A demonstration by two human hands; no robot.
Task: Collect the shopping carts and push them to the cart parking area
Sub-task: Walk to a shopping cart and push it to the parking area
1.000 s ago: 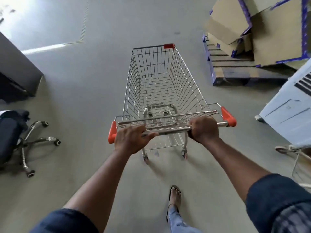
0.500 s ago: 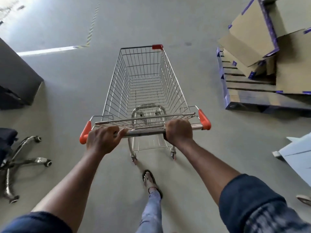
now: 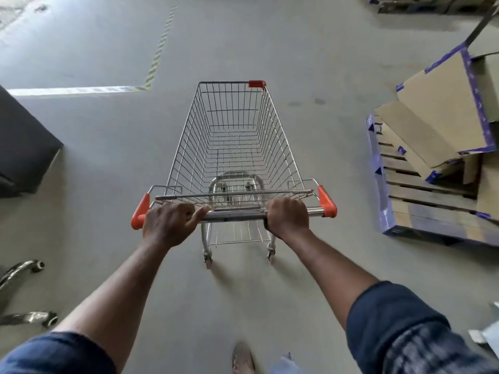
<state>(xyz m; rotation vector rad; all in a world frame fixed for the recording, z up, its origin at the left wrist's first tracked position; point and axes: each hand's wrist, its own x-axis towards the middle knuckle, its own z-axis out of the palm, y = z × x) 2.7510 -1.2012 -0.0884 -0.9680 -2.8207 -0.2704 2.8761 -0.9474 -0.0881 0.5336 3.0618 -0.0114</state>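
Hands (image 3: 170,224) (image 3: 287,217) grip cart (image 3: 232,147); pallet (image 3: 421,209) near its right side.

Single head-worn view, steeply forward and down, close above the cart handle (image 3: 235,214) and floor (image 3: 81,147).

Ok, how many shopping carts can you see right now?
1. The shopping cart stands straight ahead in the middle of the view, with the left hand and right hand gripping its handle. More carts may be outside the frame.
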